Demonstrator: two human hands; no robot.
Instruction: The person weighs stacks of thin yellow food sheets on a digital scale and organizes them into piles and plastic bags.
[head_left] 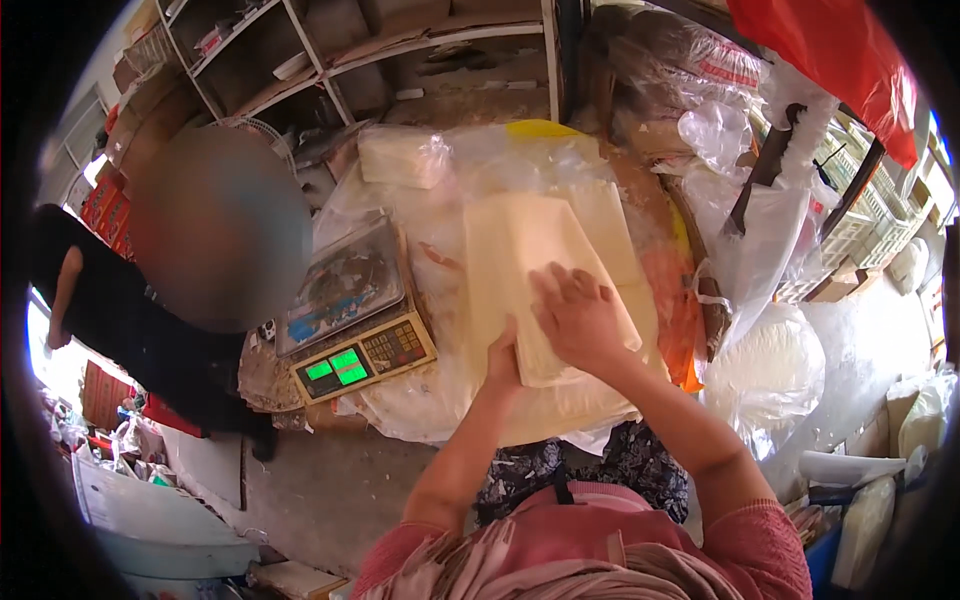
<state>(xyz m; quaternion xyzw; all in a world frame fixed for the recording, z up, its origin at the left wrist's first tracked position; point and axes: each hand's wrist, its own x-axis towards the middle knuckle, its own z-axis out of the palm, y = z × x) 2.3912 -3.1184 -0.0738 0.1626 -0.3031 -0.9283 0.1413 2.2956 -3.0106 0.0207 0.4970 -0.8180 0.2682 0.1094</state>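
A stack of thin, pale yellow sheets point(517, 235) lies in front of me on a table spread with clear plastic. More sheets of the same colour point(615, 255) stick out beneath it on the right. My right hand point(578, 315) rests on top of the stack, its fingers apart and slightly blurred. Against the stack's near left edge is my left hand point(503, 357), thumb up; its other fingers are mostly hidden, so I cannot tell whether they grip the sheets. Left of the stack stands a digital scale point(365, 350) with a lit green display and a dirty metal plate.
A wrapped pale block point(405, 157) sits at the table's far side. Shelves point(440, 40) stand behind. Clear plastic bags point(765, 235) hang at the right, above a full round bag point(768, 370). At the left is a person in dark clothes point(110, 300). A large tub point(150, 530) stands lower left.
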